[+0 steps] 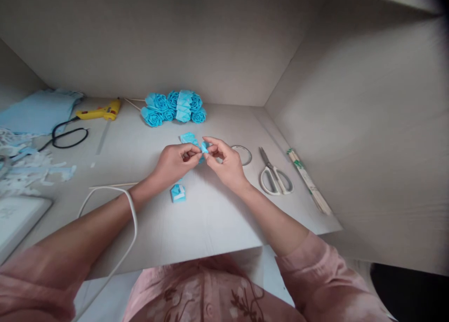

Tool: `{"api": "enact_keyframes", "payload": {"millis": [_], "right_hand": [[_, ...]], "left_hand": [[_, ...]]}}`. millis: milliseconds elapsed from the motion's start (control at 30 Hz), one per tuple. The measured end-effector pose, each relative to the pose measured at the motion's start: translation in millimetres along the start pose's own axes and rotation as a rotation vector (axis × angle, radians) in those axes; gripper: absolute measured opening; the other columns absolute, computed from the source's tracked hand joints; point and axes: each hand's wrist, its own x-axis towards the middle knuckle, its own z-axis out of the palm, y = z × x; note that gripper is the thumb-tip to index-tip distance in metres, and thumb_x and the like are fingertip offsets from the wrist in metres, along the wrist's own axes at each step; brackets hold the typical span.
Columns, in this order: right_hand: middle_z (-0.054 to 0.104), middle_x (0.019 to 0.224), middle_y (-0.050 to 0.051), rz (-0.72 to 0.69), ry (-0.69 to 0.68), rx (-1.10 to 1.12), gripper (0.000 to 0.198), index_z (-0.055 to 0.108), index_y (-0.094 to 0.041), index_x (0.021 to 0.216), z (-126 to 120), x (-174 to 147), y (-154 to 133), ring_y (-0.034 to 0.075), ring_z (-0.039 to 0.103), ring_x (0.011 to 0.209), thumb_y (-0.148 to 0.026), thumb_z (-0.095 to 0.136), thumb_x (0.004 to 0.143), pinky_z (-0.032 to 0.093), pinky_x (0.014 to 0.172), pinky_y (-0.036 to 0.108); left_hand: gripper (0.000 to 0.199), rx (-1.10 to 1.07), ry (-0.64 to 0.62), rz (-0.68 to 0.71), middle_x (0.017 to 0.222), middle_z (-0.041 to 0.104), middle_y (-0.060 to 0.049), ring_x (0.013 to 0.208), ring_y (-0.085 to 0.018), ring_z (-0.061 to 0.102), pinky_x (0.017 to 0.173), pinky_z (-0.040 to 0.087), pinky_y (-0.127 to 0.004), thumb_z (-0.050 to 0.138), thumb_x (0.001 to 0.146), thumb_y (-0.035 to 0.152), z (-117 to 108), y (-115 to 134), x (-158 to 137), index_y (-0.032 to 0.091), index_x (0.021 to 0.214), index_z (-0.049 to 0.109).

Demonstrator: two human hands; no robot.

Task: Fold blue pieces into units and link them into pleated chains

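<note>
Between the fingertips of both hands is a small folded blue paper piece (204, 147). My left hand (175, 162) pinches it from the left, fingers closed. From the other side my right hand (226, 162) grips it between thumb and fingers. Just behind the hands lies a pleated blue paper strip (189, 138), partly covered by them. A folded blue piece with a white patch (178, 193) rests on the table below my left hand. A thin wooden stick (115, 186) runs behind my left forearm.
Blue paper roses (161, 108) lie at the back, left of centre. A yellow glue gun (101, 110) with a black cord is farther left. Scissors (272, 175), a tape ring (250, 154) and bundled sticks (308, 182) lie right. A white cable (135, 219) loops over my left forearm.
</note>
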Motion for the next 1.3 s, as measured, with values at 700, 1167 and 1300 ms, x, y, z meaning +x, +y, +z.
{"api": "enact_keyframes", "payload": {"millis": [700,1167,1300], "right_hand": [[0.064,0.083,0.0,0.043,-0.035,0.015,0.037,0.064,-0.025,0.117,0.0,-0.2,0.3,0.013,0.06,0.077,-0.023,0.059,0.08,0.051,0.08,0.029],[0.065,0.086,0.0,0.468,0.1,0.571,0.041,0.069,-0.022,0.109,-10.3,12.8,18.0,0.011,0.058,0.073,-0.03,0.071,0.068,0.054,0.082,0.032],[0.068,0.088,0.001,0.53,0.121,0.665,0.034,0.072,-0.02,0.099,-12.7,15.9,20.2,0.01,0.058,0.071,-0.026,0.072,0.065,0.055,0.08,0.031]], "left_hand": [[0.017,-0.132,-0.027,-0.069,0.062,0.061,0.001,0.057,-0.01,0.051,0.055,0.039,-0.021,0.056,0.074,0.03,1.7,-1.8,0.4,0.015,0.074,0.066],[0.019,0.021,0.138,-0.151,0.065,0.061,0.002,0.06,-0.011,0.052,0.058,0.04,-0.022,0.053,0.079,0.031,-21.0,-16.8,18.3,0.017,0.078,0.065],[0.024,0.312,0.209,-0.206,0.07,0.063,0.004,0.067,-0.011,0.054,0.07,0.043,-0.023,0.05,0.081,0.031,-82.9,-22.4,33.1,0.015,0.089,0.066]]}}
